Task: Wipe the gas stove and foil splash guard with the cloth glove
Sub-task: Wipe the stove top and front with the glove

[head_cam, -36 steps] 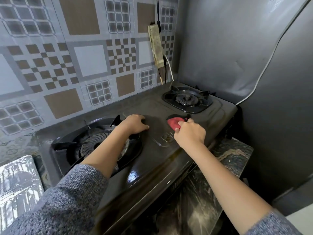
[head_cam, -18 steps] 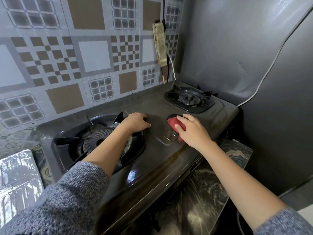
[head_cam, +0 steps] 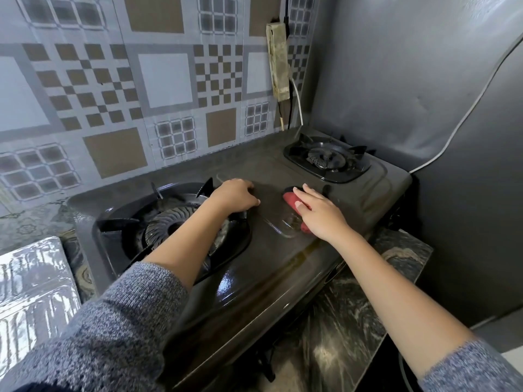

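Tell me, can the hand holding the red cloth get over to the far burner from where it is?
Probably yes. The right hand presses the red cloth on the stove top, and only bare dark surface lies between it and the far burner. Nothing stands in the way.

Most of the red cloth (head_cam: 289, 198) is covered by the right hand (head_cam: 318, 215), so its shape cannot be told. Part of the near burner (head_cam: 175, 230) is hidden under the left forearm. The foil sheet (head_cam: 31, 290) is cut off by the left edge. The lettering on the stove front (head_cam: 336, 268) (very small) cannot be read.
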Tool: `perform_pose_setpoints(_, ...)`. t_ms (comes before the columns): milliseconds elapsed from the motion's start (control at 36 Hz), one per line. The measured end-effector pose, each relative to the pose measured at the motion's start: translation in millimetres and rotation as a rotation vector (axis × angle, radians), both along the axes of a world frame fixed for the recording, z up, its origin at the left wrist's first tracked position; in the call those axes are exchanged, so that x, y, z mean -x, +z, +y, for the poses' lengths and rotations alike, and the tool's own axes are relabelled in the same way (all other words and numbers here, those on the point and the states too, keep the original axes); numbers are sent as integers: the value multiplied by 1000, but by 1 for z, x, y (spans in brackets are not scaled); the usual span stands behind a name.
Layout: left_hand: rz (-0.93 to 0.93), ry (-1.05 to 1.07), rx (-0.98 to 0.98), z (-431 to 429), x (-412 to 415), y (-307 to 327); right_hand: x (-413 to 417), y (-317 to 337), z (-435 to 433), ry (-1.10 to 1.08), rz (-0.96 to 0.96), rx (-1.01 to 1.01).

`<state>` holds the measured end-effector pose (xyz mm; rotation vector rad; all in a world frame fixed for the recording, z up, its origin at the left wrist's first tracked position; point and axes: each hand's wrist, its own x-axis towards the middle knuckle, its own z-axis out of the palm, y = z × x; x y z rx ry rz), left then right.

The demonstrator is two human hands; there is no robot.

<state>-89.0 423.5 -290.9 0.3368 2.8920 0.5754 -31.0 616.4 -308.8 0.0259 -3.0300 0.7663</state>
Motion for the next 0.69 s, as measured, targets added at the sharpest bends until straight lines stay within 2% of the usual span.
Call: perform_pose_setpoints(694, -15, 55, -33, 4, 1, -1, -38, 0, -6, 302, -9, 33)
